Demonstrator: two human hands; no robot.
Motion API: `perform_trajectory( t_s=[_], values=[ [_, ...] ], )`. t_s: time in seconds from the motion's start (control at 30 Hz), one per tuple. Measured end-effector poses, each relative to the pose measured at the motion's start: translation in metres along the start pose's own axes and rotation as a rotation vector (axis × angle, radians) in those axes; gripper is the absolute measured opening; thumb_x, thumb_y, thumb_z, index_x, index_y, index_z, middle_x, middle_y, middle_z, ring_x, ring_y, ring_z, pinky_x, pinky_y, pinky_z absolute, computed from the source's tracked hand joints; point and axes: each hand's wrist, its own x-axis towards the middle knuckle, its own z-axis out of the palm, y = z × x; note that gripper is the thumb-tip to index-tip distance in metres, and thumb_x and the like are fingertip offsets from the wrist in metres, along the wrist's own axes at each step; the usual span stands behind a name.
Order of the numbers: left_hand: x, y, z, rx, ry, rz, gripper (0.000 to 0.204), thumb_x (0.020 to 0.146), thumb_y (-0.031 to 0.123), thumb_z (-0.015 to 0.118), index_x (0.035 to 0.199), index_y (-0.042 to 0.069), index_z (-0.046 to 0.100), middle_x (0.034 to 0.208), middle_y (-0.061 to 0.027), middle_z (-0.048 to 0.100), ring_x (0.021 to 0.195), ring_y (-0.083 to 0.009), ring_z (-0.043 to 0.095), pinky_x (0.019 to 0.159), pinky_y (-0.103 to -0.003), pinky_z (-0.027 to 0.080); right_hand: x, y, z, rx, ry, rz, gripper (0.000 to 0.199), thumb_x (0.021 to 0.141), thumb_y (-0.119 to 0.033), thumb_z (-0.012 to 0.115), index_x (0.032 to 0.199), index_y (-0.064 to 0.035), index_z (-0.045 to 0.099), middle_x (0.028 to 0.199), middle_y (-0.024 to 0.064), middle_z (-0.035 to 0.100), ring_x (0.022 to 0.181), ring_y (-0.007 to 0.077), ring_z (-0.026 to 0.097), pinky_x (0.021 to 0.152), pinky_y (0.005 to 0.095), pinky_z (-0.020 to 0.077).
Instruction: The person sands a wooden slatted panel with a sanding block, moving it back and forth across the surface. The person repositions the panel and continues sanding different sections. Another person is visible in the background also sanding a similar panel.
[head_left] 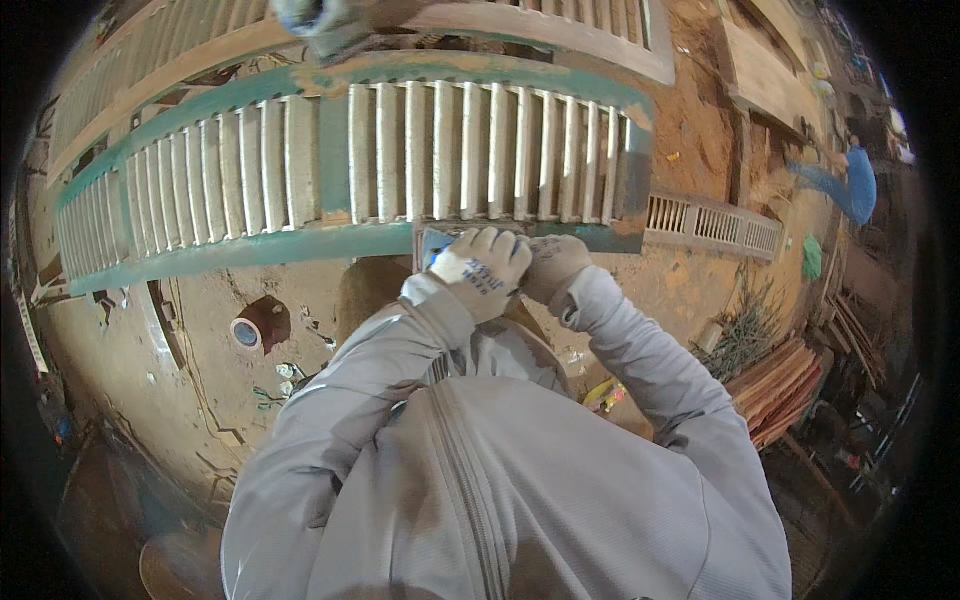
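Observation:
A long louvered shutter (335, 160) with a worn green frame and pale slats lies across in front of me. Both my hands wear whitish work gloves and meet at its near rail. My left hand (482, 272) is closed, fingers curled, beside a small flat piece with a blue patch (433, 247). Whether that piece is in its grip I cannot tell. My right hand (555, 266) is closed too, close against the left one at the rail. Whatever the fingers hold is hidden by the gloves.
Beyond lies another slatted panel (560, 22), with a blurred pale-blue and grey object (318, 22) over it. A smaller louvered panel (715, 228) rests at right, near stacked reddish boards (775, 390). A round can (247, 332) stands on the ground. A person in blue (852, 187) is farther right.

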Motion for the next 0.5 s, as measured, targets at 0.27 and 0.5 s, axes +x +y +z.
perform_trajectory(
  t_s=[0.27, 0.5],
  values=[
    [-0.093, -0.064, -0.077, 0.012, -0.114, 0.009, 0.057, 0.070, 0.036, 0.083, 0.112, 0.002, 0.065, 0.112, -0.0127, 0.065, 0.109, -0.0310, 0.065, 0.091, -0.044, 0.054, 0.055, -0.102, 0.000, 0.291, -0.150, -0.194, 0.072, 0.078, -0.055, 0.081, 0.128, -0.0064, 0.065, 0.126, 0.0178, 0.071, 0.117, 0.0364, 0.068, 0.099, 0.0441, 0.0544],
    [-0.123, -0.092, -0.097, 0.072, 0.000, 0.125, 0.044, 0.070, 0.037, 0.077, 0.099, 0.006, 0.068, 0.099, -0.0101, 0.067, 0.095, -0.0296, 0.064, 0.092, -0.049, 0.050, 0.083, -0.145, 0.048, 0.601, -0.082, -0.196, 0.055, 0.080, -0.044, 0.079, 0.122, -0.0087, 0.070, 0.116, 0.0173, 0.074, 0.114, 0.0357, 0.069, 0.096, 0.0447, 0.0552]
  ],
)
